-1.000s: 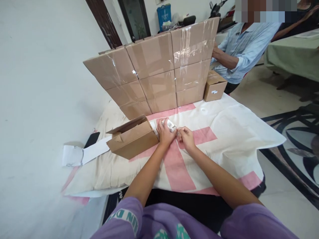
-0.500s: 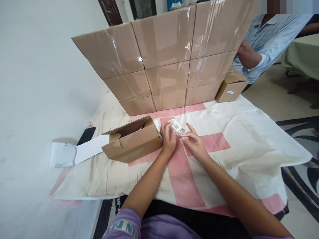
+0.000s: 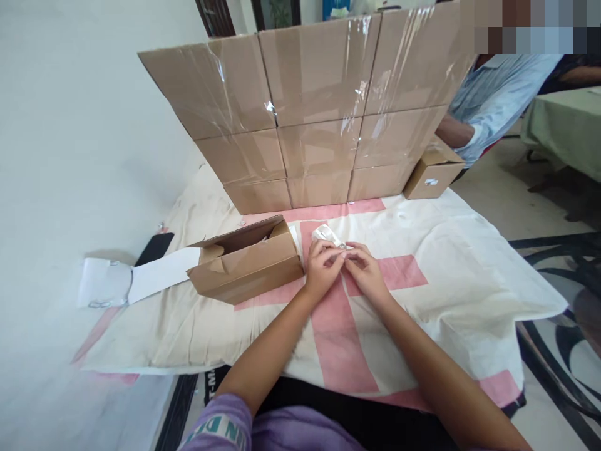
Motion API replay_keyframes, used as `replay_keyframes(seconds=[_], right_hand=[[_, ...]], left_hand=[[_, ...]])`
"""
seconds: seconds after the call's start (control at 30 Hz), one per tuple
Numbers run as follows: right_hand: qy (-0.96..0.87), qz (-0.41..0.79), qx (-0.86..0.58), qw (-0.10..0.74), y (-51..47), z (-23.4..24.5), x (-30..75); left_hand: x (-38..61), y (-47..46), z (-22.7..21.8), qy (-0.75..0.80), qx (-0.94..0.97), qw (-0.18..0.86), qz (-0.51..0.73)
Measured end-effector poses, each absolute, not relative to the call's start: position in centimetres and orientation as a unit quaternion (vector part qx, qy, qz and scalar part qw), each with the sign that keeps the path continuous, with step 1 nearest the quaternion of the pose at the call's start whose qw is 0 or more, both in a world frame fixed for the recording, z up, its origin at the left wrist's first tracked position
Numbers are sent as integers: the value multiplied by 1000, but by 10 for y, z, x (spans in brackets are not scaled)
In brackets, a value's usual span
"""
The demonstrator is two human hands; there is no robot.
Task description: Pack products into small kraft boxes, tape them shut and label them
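Note:
My left hand (image 3: 322,268) and my right hand (image 3: 365,270) meet over the pink cross of a cream cloth (image 3: 436,263). Both are closed in a pinch on a small white packet (image 3: 327,235) that sticks out above the fingers. Just left of my left hand lies an open brown cardboard box (image 3: 246,263) on its side, flaps loose.
A wall of taped cardboard boxes (image 3: 310,113) stands at the back of the cloth. A small single box (image 3: 432,172) sits at its right end, by another person's sleeve (image 3: 493,100). White paper sheets (image 3: 136,282) and a dark phone (image 3: 154,247) lie at the left.
My right hand's fingers, spread half a second ago, have closed against my left hand on the white packet. The view has shifted slightly.

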State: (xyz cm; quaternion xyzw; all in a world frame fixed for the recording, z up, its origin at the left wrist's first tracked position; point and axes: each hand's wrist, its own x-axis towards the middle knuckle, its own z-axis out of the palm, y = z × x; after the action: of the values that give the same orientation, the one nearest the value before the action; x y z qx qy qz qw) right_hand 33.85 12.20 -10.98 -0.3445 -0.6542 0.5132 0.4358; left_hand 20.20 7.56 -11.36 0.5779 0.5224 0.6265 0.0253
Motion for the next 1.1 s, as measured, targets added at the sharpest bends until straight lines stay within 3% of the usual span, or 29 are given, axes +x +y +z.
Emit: replay_keyframes(seconds=[0.2,0.43,0.6,0.8,1.1], right_hand=[[-592,594,-390,380,131,-114,341],[-750,409,-301,424,118,-110,330],[-880,235,-170,377,110,-48,286],[-952,112,-121,257,89,16,204],[-963,112,-157,185,56,-17,195]], left_hand=[[217,39,-77,458,618,-100,632],[144,-53,-38,499,633,-157,570],[59,-127,-29,611,518,-219,558],[28,-165,-14,666,424,-112,604],[12,-111,6,677,505,143,515]])
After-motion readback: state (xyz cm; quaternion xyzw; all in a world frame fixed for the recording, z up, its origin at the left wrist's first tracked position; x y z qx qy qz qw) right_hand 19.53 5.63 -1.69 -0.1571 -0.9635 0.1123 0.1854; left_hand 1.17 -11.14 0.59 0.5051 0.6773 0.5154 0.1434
